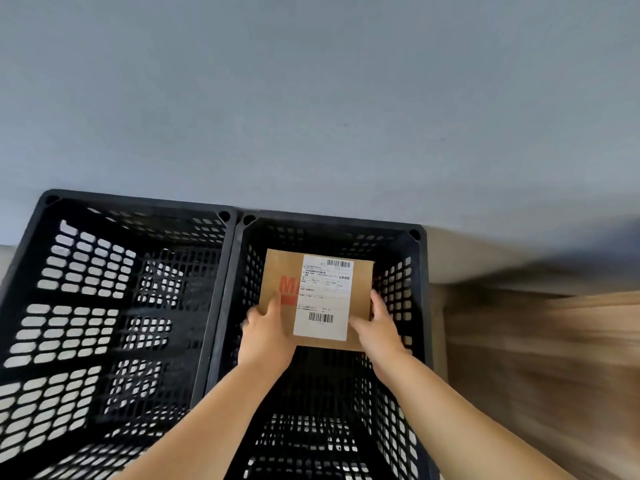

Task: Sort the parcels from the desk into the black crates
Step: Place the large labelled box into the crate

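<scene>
Both hands hold a brown cardboard parcel (360,289) inside the right black crate (420,306), toward its far end. The left hand (266,336) grips the parcel's near left corner, thumb on top; the right hand (379,329) grips its near right edge. A white shipping label (323,299) with barcodes faces up. The left black crate (114,204) stands touching the right crate's left wall. Both crates back against a grey wall (311,98).
</scene>
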Demonstrator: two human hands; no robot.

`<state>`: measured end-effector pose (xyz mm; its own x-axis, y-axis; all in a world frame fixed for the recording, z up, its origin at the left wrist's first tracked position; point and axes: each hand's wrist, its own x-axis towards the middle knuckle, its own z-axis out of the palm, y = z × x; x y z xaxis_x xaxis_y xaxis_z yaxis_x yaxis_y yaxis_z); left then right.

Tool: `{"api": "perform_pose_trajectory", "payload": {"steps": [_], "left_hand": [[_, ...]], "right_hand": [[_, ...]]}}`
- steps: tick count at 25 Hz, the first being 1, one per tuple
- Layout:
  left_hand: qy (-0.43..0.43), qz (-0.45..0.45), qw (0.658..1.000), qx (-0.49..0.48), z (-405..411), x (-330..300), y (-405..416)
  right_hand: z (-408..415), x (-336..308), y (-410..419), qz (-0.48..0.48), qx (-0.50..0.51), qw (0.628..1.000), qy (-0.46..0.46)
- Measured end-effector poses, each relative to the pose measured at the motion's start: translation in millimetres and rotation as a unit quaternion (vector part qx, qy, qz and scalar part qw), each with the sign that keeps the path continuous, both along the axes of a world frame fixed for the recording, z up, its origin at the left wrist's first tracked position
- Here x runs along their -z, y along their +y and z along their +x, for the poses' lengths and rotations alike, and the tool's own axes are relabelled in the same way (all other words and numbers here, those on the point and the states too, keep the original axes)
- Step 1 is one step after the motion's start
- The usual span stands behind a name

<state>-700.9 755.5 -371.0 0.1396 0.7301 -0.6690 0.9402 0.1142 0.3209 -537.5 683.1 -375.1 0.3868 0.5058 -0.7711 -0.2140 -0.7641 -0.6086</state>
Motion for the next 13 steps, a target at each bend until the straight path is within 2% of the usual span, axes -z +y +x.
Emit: {"api": "perform_pose_trajectory", "payload": {"steps": [5,13], "left_hand": [[0.042,0.014,0.998,0.051,3,47,7],[0.097,0.069,0.986,0.118,3,86,5]], "right_hand": [[-7,48,14,0.007,-0.007,1.0,-0.016],[-22,84,24,0.011,-0.044,0.998,-0.042]]}}
